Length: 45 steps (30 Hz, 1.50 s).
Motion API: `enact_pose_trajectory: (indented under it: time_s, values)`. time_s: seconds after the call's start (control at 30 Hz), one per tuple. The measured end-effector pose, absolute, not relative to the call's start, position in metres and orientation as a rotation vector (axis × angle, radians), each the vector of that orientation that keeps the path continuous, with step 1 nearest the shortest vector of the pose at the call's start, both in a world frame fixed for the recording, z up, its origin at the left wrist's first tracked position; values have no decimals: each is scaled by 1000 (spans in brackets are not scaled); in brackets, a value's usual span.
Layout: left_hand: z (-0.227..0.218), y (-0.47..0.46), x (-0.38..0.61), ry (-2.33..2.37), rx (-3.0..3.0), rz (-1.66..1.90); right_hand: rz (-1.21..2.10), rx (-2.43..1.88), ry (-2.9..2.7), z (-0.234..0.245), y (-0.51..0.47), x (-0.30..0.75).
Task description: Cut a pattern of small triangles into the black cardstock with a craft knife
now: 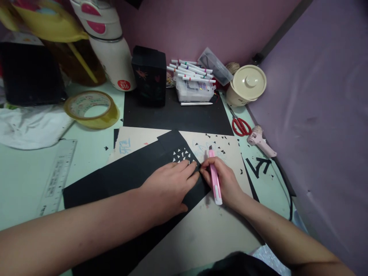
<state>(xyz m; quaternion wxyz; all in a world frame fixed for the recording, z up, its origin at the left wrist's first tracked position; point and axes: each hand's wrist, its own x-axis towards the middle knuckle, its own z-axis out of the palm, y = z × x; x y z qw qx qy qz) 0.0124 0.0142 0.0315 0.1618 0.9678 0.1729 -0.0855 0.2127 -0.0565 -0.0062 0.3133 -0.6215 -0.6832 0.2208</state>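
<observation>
A long sheet of black paper [120, 176] lies slantwise over a beige cutting board [201, 230]. Small triangular holes [181, 155] are cut into its upper end. My left hand [168, 189] lies flat on the black paper just below those holes, fingers stretched out and pressing it down. My right hand [222, 182] is closed round a pink utility knife [214, 178], its tip pointing away from me near the paper's right edge. The fingertips of both hands nearly touch.
Tiny black paper scraps [222, 145] dot the board. A clear ruler [57, 176] and tape roll [92, 109] lie left. Red scissors [240, 125], a pink glue gun [260, 141], a cream lidded pot [247, 85], a marker box [193, 82] and a black box [149, 74] stand behind.
</observation>
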Motion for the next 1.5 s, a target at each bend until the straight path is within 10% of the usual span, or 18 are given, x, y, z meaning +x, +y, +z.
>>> enact_pose_trajectory:
  time_s: [1.5]
  values:
    - [35, 14, 17, 516, 2741, -373, 207, -1500, -1856, -10, -88, 198]
